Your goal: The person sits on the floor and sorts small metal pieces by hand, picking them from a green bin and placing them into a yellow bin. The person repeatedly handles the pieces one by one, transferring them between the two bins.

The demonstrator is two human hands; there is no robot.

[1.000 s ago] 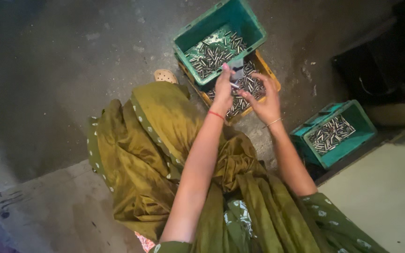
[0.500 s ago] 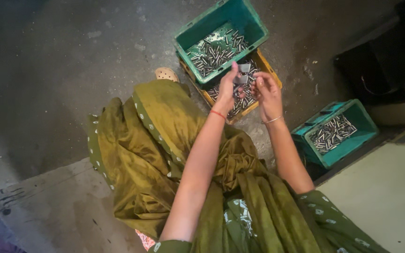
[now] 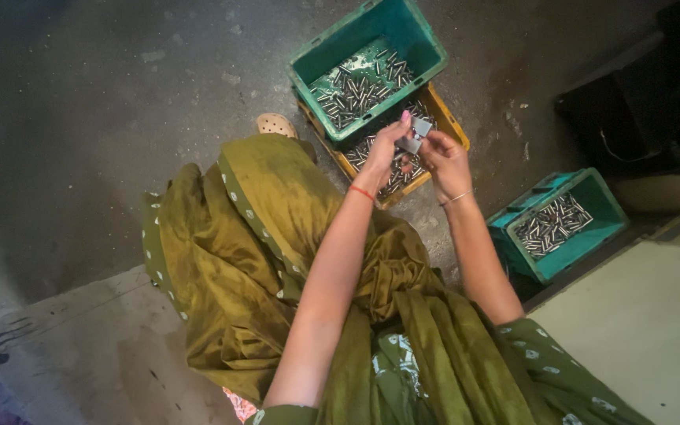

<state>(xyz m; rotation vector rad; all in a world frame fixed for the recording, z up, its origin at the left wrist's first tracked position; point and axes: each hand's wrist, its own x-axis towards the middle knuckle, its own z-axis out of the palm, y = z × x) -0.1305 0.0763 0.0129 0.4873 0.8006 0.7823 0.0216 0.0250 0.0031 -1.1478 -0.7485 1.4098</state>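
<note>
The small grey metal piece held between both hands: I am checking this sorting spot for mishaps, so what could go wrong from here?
The small grey metal piece is pinched only at fingertips of the left hand and right hand; it might slip into the yellow plastic crate among look-alike silver pins. The teal plastic crate sits skewed on it and could tip.

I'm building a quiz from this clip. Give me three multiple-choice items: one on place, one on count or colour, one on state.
1. Where are both hands?
A. Over the yellow crate
B. Over the right teal crate
C. On the floor

2. How many teal crates show?
A. One
B. Two
C. Four

3. What is between the hands?
A. Nothing
B. A cloth
C. A small grey metal piece

Key:
1 A, the left hand and right hand meet above the yellow crate.
2 B, one teal crate sits on the yellow one, another stands at right.
3 C, fingers pinch the small grey metal piece.
</note>
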